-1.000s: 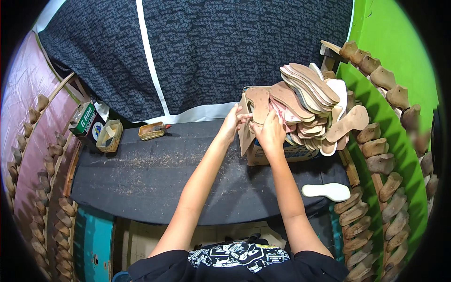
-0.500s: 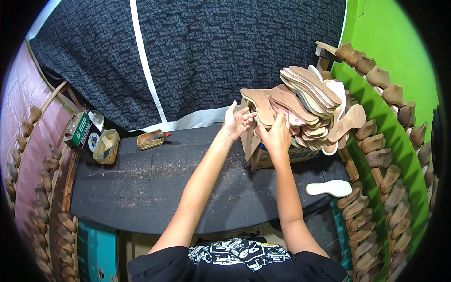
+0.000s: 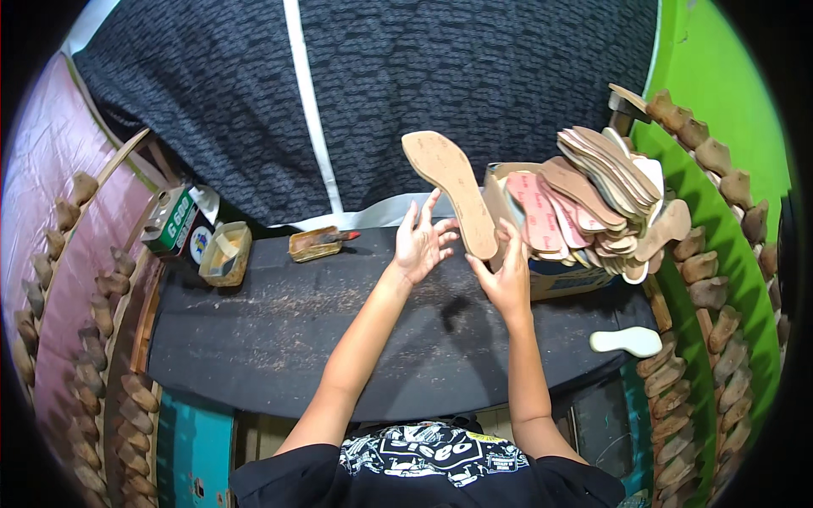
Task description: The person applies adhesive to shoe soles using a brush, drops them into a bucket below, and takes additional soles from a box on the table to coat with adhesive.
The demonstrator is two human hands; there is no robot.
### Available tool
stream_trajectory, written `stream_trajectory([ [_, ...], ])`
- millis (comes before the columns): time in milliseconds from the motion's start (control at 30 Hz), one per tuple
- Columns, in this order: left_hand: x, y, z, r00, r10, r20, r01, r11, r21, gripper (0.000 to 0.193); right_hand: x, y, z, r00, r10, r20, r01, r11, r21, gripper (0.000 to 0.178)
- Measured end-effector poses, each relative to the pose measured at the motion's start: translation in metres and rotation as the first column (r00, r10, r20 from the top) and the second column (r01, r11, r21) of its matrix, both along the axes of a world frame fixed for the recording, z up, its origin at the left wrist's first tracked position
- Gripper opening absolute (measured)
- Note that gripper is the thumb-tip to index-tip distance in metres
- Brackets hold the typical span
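A tan shoe insole (image 3: 454,182) is held up above the table, its wide end pointing up and to the left. My right hand (image 3: 508,275) grips its narrow lower end between thumb and fingers. Just left of the insole, my left hand (image 3: 420,240) is open, palm up with the fingers spread, holding nothing. To the right, a cardboard box (image 3: 550,286) carries a heaped stack of insoles (image 3: 603,173) in brown, cream and pink. A pink-red insole (image 3: 532,212) with printed marks lies uncovered at the left of the heap.
A white sole-shaped piece (image 3: 627,341) lies near the right edge of the dark table (image 3: 356,339). At the left are a green and white can (image 3: 172,218), a tray (image 3: 226,254) and a small container with a brush (image 3: 316,244). Racks of wooden shoe lasts (image 3: 677,406) flank both sides.
My right hand has lifted the tan insole off the left of the heap, uncovering the pink-red one. My left hand stays open beside it. The whole view has shifted a little.
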State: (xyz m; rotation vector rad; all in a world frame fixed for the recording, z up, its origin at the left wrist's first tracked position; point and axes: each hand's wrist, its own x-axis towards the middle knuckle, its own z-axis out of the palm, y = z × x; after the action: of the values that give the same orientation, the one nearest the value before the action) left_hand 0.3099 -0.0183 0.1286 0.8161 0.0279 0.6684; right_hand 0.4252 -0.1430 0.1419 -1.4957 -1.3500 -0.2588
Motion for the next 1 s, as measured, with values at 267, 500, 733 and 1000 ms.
stream_trajectory([
  [267, -0.159, -0.035, -0.058, 0.941, 0.332, 0.066, -0.31, 0.922, -0.231, 0.057, -0.068, 0.016, -0.062, 0.874, 0.47, -0.122, -0.484, 0.86, -0.158, 0.072],
  [500, -0.256, -0.084, -0.126, 0.953, 0.304, -0.021, -0.275, 0.831, -0.484, 0.062, -0.107, 0.037, -0.102, 0.722, 0.664, -0.193, -0.663, 0.584, -0.469, 0.073],
  [733, -0.271, -0.102, -0.132, 0.956, 0.23, 0.184, -0.062, 0.766, -0.639, 0.057, -0.121, 0.055, -0.118, 0.668, 0.705, -0.239, -0.694, 0.476, -0.54, 0.075],
  [1000, -0.302, -0.088, -0.106, 0.97, 0.225, 0.09, -0.167, 0.89, -0.425, 0.057, -0.102, 0.086, -0.107, 0.707, 0.692, -0.144, -0.641, 0.542, -0.543, 0.054],
])
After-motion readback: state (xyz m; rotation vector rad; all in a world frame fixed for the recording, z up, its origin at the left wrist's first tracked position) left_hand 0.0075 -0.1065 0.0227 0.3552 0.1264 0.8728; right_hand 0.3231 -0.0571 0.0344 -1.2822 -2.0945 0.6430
